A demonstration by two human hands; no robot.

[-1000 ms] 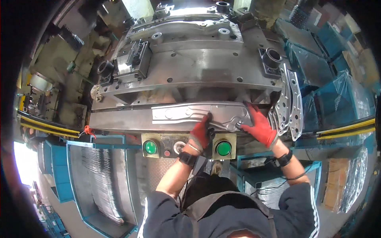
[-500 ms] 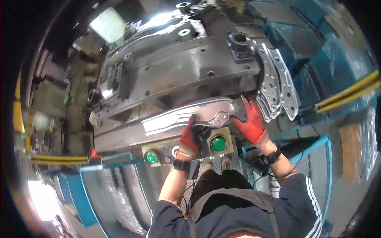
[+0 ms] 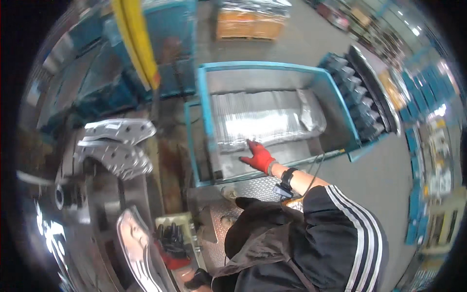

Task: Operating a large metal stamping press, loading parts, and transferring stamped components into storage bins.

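My right hand (image 3: 261,157), in a red glove with dark fingertips, reaches over the near side of a blue-framed bin (image 3: 274,65). Its fingers are spread, close to the front edge of a row of stacked shiny metal panels (image 3: 265,117); whether they touch cannot be made out. My left hand (image 3: 173,249), also gloved in red and black, is low at the left, over a pale control box (image 3: 187,221). Its dark fingers are stretched out, with nothing visible in them. Beside it, a long formed metal panel (image 3: 134,236) lies along the press edge.
Several perforated metal parts (image 3: 119,141) lie on the press at the left. A yellow bar (image 3: 136,41) rises beyond them. Wrapped cardboard boxes (image 3: 250,24) stand at the back, and a rack of dark parts (image 3: 357,92) adjoins the bin's right. Patterned metal flooring (image 3: 258,190) lies before the bin.
My view has swung right from the press to the bin. The right hand has left the metal panel and now reaches into the bin; the left hand stays beside the panel.
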